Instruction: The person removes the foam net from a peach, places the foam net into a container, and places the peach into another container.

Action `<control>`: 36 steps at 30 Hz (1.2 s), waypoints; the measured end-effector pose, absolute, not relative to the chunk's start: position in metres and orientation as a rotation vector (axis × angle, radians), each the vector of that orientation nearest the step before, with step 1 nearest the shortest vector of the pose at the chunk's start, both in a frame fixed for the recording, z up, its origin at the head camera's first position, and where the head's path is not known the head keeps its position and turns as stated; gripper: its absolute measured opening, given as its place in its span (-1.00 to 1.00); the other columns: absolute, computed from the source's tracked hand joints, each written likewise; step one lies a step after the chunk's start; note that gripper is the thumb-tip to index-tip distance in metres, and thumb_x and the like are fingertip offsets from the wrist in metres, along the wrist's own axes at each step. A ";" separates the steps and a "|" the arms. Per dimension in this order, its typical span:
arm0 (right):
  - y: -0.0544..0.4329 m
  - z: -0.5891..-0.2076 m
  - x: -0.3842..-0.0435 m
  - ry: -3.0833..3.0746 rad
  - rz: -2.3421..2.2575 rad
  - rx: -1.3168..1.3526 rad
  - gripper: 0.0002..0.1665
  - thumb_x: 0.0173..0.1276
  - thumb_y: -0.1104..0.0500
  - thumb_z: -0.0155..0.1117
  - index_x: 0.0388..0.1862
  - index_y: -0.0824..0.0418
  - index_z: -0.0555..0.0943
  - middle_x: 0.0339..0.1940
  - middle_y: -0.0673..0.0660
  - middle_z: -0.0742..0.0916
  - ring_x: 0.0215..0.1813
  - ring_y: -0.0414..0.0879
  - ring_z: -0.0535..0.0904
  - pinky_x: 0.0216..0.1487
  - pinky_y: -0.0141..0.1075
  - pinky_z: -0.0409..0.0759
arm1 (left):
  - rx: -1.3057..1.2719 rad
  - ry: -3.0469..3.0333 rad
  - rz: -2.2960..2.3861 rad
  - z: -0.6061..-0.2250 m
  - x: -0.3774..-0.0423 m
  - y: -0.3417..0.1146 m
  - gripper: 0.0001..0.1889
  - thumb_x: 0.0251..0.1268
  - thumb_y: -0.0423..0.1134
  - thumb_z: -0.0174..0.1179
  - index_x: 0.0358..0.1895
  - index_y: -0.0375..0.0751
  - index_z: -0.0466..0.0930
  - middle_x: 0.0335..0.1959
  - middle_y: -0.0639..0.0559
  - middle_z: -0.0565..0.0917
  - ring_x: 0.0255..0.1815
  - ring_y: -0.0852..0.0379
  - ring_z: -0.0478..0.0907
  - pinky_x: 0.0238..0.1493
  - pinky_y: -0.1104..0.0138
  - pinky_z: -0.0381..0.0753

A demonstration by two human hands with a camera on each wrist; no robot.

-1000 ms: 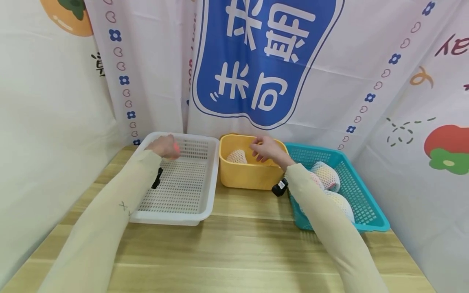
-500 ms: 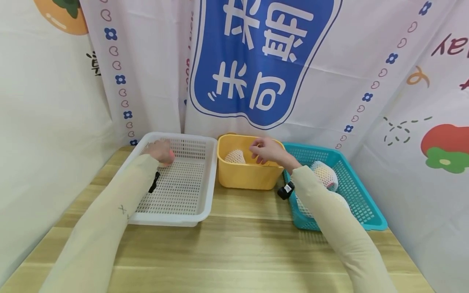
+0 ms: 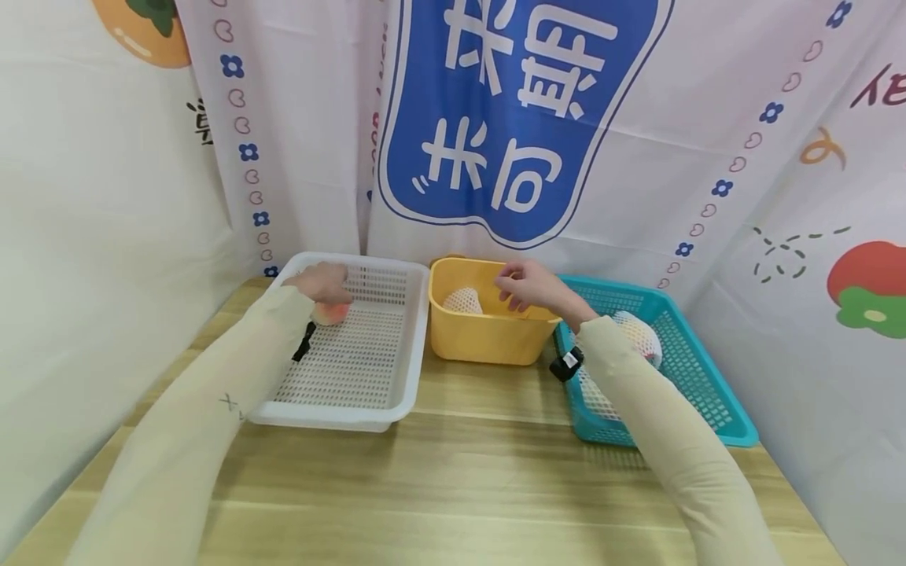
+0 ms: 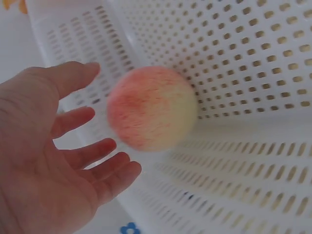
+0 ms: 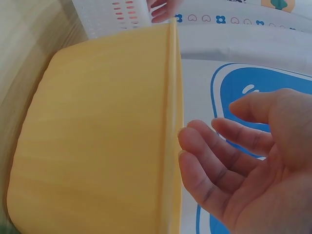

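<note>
A red and pale yellow peach [image 4: 152,108] lies in the white perforated basket [image 3: 403,346], near its far left corner. My left hand [image 4: 63,141] is beside it with fingers spread and relaxed, and a small gap shows between fingertips and fruit in the left wrist view. Over the yellow bin [image 3: 484,339] hovers my right hand [image 3: 532,284], its fingers loosely bent and holding nothing. White foam netting [image 3: 463,301] sits inside that bin. The right wrist view has the right fingers close to the bin's rim.
At the right stands a teal basket [image 3: 715,385] with several net-wrapped fruits [image 3: 640,338], partly hidden by my right sleeve. All three containers sit on a wooden table [image 3: 439,487]. A printed white curtain [image 3: 311,157] hangs close behind them.
My left hand lowered the peach into the white basket and let go of it. The right hand stays above the yellow bin, shifted very little.
</note>
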State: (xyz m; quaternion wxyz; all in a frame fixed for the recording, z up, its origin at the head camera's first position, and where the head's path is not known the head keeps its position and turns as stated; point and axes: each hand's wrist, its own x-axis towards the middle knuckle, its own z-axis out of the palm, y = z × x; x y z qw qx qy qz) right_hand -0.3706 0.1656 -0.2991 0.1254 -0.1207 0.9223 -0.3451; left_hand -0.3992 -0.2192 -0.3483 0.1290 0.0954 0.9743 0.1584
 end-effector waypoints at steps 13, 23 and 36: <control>0.183 -0.284 -0.359 2.745 -0.976 -0.458 -0.65 0.49 -0.06 0.10 -0.03 0.18 0.58 -0.21 0.20 0.74 -0.30 -0.01 0.70 -0.15 -0.11 0.72 | 0.487 2.817 0.287 -0.311 -0.380 -0.209 -0.54 0.46 -0.04 -0.01 0.14 -0.38 0.47 0.11 -0.33 0.58 0.04 -0.14 0.55 0.04 0.00 0.56; 0.197 -0.276 -0.344 2.837 -0.859 -0.515 -0.63 0.52 -0.06 0.05 0.04 0.18 0.56 -0.13 0.20 0.73 -0.18 0.02 0.68 -0.11 -0.11 0.71 | 0.603 2.861 0.391 -0.301 -0.367 -0.213 -0.63 0.46 -0.04 0.01 0.08 -0.24 0.56 0.13 -0.27 0.60 0.14 -0.17 0.55 0.11 -0.03 0.55; 0.217 -0.275 -0.330 2.900 -0.744 -0.615 -0.60 0.50 -0.07 0.07 0.12 0.15 0.53 -0.09 0.16 0.72 -0.14 0.00 0.65 -0.14 -0.20 0.70 | 0.729 2.869 0.507 -0.280 -0.330 -0.197 -0.66 0.45 -0.05 0.05 0.09 -0.19 0.57 0.07 -0.20 0.65 0.12 -0.13 0.58 0.11 -0.03 0.57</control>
